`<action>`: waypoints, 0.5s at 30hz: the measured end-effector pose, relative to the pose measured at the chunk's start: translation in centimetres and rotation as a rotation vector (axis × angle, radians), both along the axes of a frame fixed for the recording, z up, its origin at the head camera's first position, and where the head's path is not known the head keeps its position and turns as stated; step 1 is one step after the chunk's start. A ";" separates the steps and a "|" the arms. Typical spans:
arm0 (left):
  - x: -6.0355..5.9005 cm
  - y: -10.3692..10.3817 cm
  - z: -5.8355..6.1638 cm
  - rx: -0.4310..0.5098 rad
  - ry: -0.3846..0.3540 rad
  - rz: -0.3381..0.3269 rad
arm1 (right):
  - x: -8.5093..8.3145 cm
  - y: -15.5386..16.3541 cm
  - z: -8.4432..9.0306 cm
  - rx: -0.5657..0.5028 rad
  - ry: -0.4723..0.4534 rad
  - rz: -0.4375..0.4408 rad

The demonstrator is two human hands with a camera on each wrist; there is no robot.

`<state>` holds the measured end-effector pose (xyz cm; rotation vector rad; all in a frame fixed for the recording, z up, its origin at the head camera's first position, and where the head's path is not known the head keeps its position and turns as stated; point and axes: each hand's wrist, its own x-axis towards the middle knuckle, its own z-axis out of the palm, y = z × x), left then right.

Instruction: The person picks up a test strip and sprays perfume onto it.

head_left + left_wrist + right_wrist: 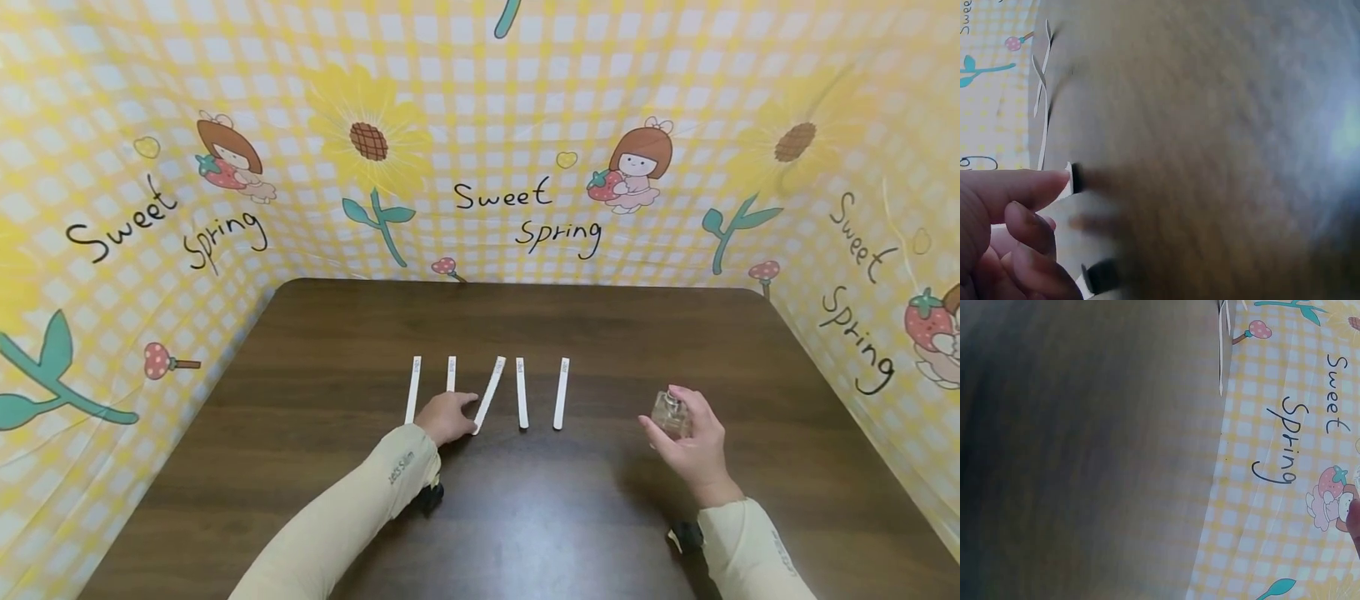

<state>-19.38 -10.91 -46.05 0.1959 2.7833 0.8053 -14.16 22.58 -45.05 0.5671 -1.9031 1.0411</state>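
Observation:
Several narrow white paper strips with small print at their far ends lie side by side on the table. My left hand is at the near end of the slanted middle strip, thumb tip touching that end. Its index finger stretches out beside the strip, apart from the thumb. Under this hand, the near part of another strip is hidden. At the right, my right hand holds a small clear glass perfume bottle, a finger over its top. Only a fingertip of that hand shows in the right wrist view.
Two more strips, one upright and one leaning slightly, lie right of the slanted one; another strip is at the far left. The brown table is bounded by a checked yellow cloth with printed flowers and lettering.

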 end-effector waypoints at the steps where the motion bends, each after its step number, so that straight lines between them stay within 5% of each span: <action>1: -0.1 -0.1 0.0 -0.004 0.004 0.004 | 0.0 0.1 -0.1 0.000 -0.002 -0.003; 10: -0.4 -0.1 1.7 0.057 0.042 0.059 | 0.0 0.3 -0.3 -0.001 -0.007 -0.025; 15: -1.3 0.0 1.4 0.059 0.000 0.007 | 0.0 0.3 -0.5 -0.019 -0.025 -0.023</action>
